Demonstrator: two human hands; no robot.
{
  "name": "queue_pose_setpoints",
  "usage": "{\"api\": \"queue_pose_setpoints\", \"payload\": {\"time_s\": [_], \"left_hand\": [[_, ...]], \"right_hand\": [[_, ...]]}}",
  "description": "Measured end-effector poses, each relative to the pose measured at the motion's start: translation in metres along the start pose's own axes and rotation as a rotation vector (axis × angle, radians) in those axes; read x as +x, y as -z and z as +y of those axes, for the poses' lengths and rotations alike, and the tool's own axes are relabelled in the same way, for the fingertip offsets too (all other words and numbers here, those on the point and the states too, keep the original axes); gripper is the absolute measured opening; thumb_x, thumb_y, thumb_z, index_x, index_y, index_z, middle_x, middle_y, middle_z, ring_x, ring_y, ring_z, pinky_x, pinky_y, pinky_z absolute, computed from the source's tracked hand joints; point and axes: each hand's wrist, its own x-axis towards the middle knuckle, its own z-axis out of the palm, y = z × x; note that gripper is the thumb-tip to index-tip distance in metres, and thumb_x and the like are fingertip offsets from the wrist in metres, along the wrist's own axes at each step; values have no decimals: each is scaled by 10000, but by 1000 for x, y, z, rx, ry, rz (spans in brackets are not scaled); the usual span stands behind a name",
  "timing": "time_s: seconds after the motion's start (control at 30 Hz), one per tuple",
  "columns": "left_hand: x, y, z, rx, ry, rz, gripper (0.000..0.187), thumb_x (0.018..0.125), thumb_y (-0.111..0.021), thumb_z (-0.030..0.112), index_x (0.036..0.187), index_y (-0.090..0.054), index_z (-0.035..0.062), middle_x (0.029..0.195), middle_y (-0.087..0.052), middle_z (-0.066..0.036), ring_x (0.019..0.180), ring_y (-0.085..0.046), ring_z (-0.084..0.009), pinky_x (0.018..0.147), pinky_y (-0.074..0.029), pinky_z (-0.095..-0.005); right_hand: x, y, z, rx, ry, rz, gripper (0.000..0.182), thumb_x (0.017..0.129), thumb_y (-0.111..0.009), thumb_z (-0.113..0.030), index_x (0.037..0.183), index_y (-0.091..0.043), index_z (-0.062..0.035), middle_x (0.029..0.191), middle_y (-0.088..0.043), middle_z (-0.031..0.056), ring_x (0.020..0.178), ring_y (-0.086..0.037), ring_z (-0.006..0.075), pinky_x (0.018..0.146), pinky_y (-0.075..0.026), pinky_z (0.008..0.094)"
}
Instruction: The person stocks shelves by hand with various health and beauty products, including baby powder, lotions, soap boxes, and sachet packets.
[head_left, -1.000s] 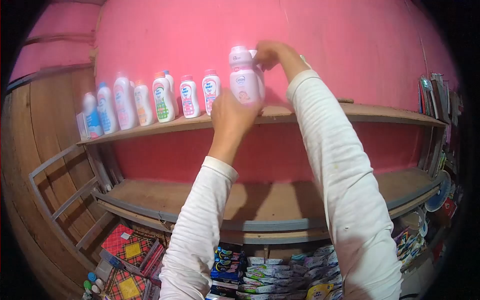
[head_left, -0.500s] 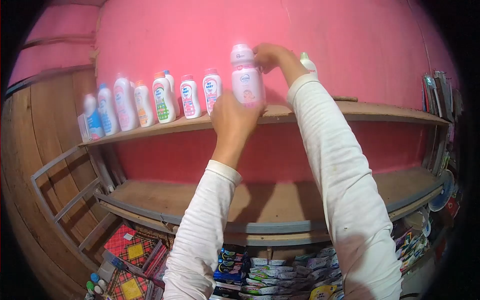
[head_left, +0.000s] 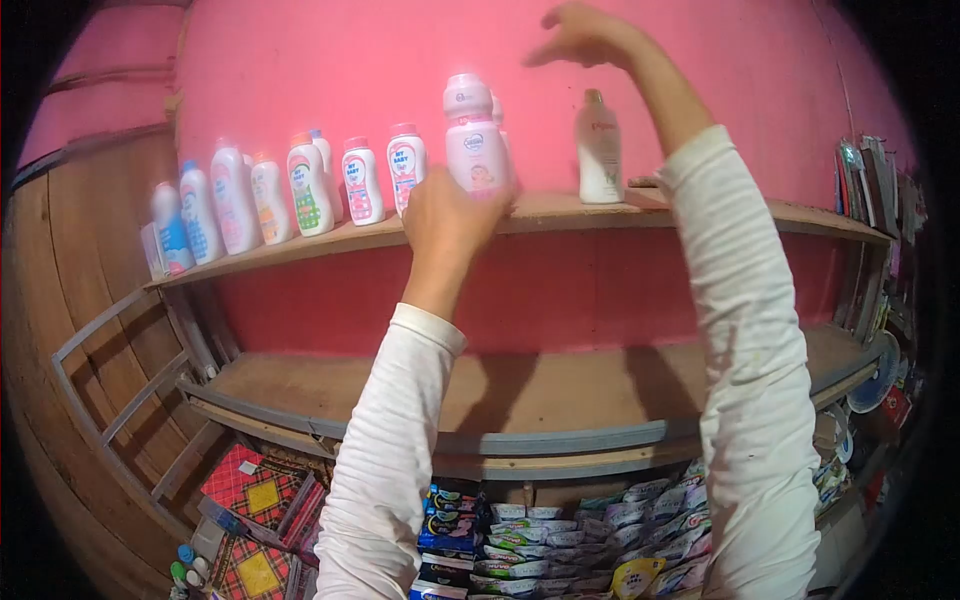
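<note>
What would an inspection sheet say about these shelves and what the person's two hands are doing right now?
Surface: upper wooden shelf against a pink wall; lower shelf below it.
Job's things: pink bottle upright on the upper shelf; white bottle stands apart to its right.
Clutter: row of small bottles along the shelf's left part.
Hands: left hand grips the pink bottle's base; right hand raised, open, holding nothing.
Cables: nothing seen.
Surroundings: packets stacked below the shelves; goods hanging at the right edge.
</note>
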Motion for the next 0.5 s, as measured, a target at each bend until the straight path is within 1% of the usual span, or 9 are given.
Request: {"api": "queue_pose_setpoints", "payload": {"time_s": [0.03, 0.1, 0.2, 0.3, 0.37, 0.4, 0.43, 0.5], "left_hand": [[0, 2, 1, -8, 14, -28, 592, 660, -815, 472, 939, -675, -30, 873, -711, -225, 838, -708, -368, 743, -550, -454], [4, -1, -2, 5, 25, -20, 606, 649, -817, 482, 941, -676, -29, 880, -713, -226, 843, -709, -367, 742, -551, -451], [9, -7, -7, 21, 26, -9, 623, 638, -818, 495, 944, -677, -29, 881, -715, -223, 846, -709, -365, 744, -550, -451], [6, -4, -2, 47, 31, -10, 624, 638, -813, 504, 939, -681, -27, 876, -715, -218, 848, -710, -360, 746, -549, -450], [5, -4, 1, 66, 37, -4, 626, 639, -807, 515, 932, -686, -25, 872, -716, -215, 846, -711, -357, 745, -548, -449], [5, -6, 0, 76, 41, 2, 630, 638, -804, 523, 927, -688, -24, 870, -716, -214, 843, -711, -357, 742, -547, -448], [6, -7, -1, 86, 45, 10, 634, 636, -801, 531, 922, -690, -23, 869, -716, -212, 840, -711, -357, 740, -546, -447], [5, -6, 1, 83, 55, 0, 644, 629, -798, 549, 915, -695, -19, 868, -717, -208, 835, -711, -354, 738, -544, -444]], "right_hand": [[-10, 5, 13, 8, -35, 6, 869, 667, -861, -440, 1270, -549, 102, 1208, -628, 267, 1096, -637, 330, 922, -528, 390], [-47, 15, 25, 23, -106, 16, 872, 735, -835, -356, 1383, -443, 74, 1314, -558, 254, 1151, -596, 299, 912, -531, 406], [-102, 33, 10, 213, -369, -276, 864, 737, -827, -355, 1385, -444, 69, 1298, -565, 236, 1186, -566, 290, 945, -505, 408], [-122, 8, 41, 444, -327, -546, 786, 751, -813, -337, 1357, -489, 44, 1218, -615, 195, 1115, -603, 264, 910, -520, 381], [-129, -12, 50, 529, -188, -634, 641, 763, -842, -314, 1225, -593, 53, 1063, -663, 135, 907, -638, 195, 763, -542, 356], [-129, -26, 53, 656, -183, -623, 527, 787, -830, -221, 1181, -611, 53, 1024, -664, 113, 820, -637, 156, 674, -540, 294], [-131, -33, 60, 704, -175, -590, 513, 787, -831, -206, 1174, -616, 53, 1016, -664, 107, 801, -635, 149, 654, -535, 279], [-137, -39, 46, 802, -156, -526, 484, 787, -832, -176, 1160, -624, 53, 1000, -662, 96, 763, -630, 135, 613, -525, 248]]}}
